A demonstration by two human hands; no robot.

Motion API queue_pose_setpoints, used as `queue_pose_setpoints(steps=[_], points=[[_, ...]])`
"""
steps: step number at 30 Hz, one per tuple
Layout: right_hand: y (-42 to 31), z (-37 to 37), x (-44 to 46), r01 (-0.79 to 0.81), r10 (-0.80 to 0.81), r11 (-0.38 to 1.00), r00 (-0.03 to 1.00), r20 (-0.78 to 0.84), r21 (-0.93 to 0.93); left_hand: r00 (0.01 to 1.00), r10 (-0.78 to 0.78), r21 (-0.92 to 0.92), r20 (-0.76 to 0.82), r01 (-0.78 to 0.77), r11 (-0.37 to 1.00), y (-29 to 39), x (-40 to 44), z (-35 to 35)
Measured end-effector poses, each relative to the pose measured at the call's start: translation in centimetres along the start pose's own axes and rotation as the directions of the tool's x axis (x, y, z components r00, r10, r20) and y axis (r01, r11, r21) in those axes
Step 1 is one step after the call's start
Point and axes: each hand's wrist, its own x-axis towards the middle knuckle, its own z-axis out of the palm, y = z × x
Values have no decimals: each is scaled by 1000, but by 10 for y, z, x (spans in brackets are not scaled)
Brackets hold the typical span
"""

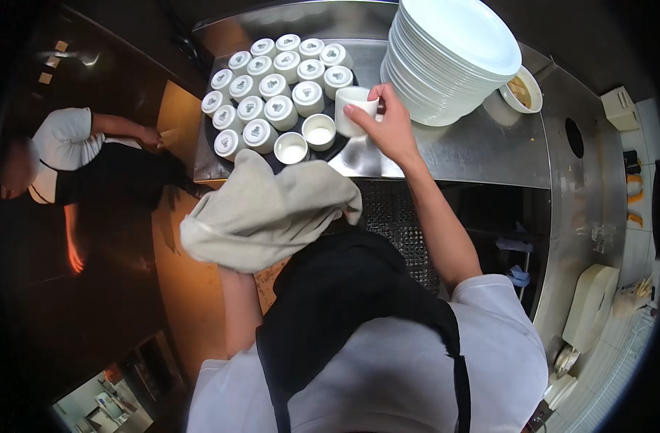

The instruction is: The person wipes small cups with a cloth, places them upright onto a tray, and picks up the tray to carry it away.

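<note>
My right hand (pixel 389 124) grips a white cup (pixel 353 113), thumb on its near side, at the right edge of a round dark tray (pixel 336 150). A beige cloth (pixel 272 209) drapes over my left hand and is held up by it; the fingers are hidden underneath, and only my left forearm (pixel 240 310) shows below. On the tray stand several white cups turned upside down, with dark printed marks on their bases. Two cups at the tray's front, one (pixel 292 149) beside the other (pixel 319 133), stand upright with their mouths showing.
A tall stack of white plates (pixel 445 65) rises on the steel counter (pixel 482 151) right of the cups. Behind it sits a white bowl (pixel 523 90) with yellowish contents. A round hole (pixel 574 138) opens in the steel at right. A co-worker (pixel 70 148) stands at left.
</note>
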Motion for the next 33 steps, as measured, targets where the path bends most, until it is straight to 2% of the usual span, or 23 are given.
queue_pose_setpoints(steps=[2, 5, 9, 12, 13, 16, 18, 20, 21, 24, 25, 26, 28, 30, 33], points=[[10, 18, 17, 77, -106, 945, 991, -76, -317, 1000, -9, -50, 1, 9, 999, -1, -2, -8], [38, 45, 35, 96, -142, 888, 987, -70, -450, 997, -77, -87, -27, 74, 993, -12, -2, -29], [55, 62, 36, 47, -51, 913, 999, 1, -405, 981, -180, -143, -65, 170, 975, -30, -15, -64], [50, 57, 38, 98, -87, 925, 995, 46, -368, 975, -212, -168, -63, 199, 966, -32, -22, -84], [48, 55, 46, 62, -64, 907, 998, 10, -417, 975, -214, -169, -56, 202, 965, -30, -22, -90], [43, 53, 89, 178, -244, 888, 964, -107, -424, 974, -221, -159, -47, 211, 964, -24, -23, -102], [49, 57, 131, 334, -382, 796, 924, 8, -506, 975, -220, -139, -42, 212, 967, -19, -19, -103], [76, 69, 175, 173, -92, 738, 983, 157, -652, 977, -207, -87, -44, 203, 975, -14, -13, -96], [84, 74, 191, 106, 66, 681, 976, 205, -724, 978, -202, -42, -46, 200, 979, -11, -9, -90], [81, 78, 212, 43, 249, 692, 923, 294, -721, 981, -184, 262, -53, 192, 946, -2, 2, -63], [78, 76, 214, 52, 267, 679, 912, 312, -732, 982, -186, 437, -37, 184, 880, 1, 7, -53], [67, 74, 213, 59, 287, 666, 900, 329, -744, 977, -212, 647, 2, 160, 745, 8, 13, -42], [51, 71, 205, 55, 307, 643, 895, 323, -764, 949, -296, 933, 109, 6, 361, 20, 26, -24], [41, 70, 199, 39, 291, 625, 915, 278, -780, 911, -370, 983, 183, -179, 45, 26, 34, -14], [44, 54, 195, 47, 104, 721, 979, 175, -692, 914, -357, 929, 195, -289, -232, 28, 32, -12]])
